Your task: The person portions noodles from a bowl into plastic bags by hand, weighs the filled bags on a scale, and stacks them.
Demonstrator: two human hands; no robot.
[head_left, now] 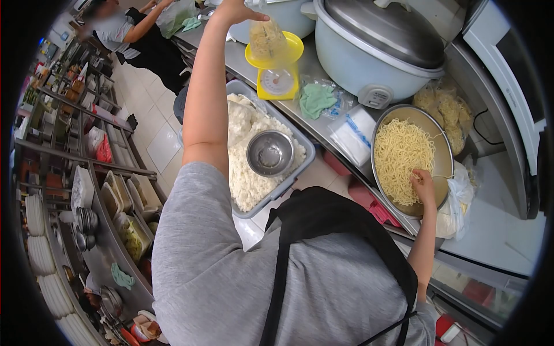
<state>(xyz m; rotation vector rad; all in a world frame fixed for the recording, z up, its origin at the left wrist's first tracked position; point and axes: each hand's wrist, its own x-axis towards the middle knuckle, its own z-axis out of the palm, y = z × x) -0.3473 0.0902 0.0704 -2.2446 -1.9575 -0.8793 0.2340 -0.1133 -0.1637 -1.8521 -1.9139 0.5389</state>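
My left hand (239, 11), partly cut off by the top edge, is at the mouth of a clear plastic bag of noodles (267, 43), its thumb along the bag's rim. The bag stands on the yellow pan of a scale (278, 83). My right hand (423, 185) has its fingertips closed together on yellow noodles (404, 155) in a large metal bowl (444, 153). Beside the scale lie a green cloth (316, 101) and a stack of plastic bags (355, 135).
A grey tub (309, 153) of white rice holds a metal bowl (270, 153). A large lidded cooker (369, 57) stands behind the noodle bowl, near bagged noodles (450, 112). Another person (138, 37) stands at the upper left. Shelves with plates (40, 256) line the left.
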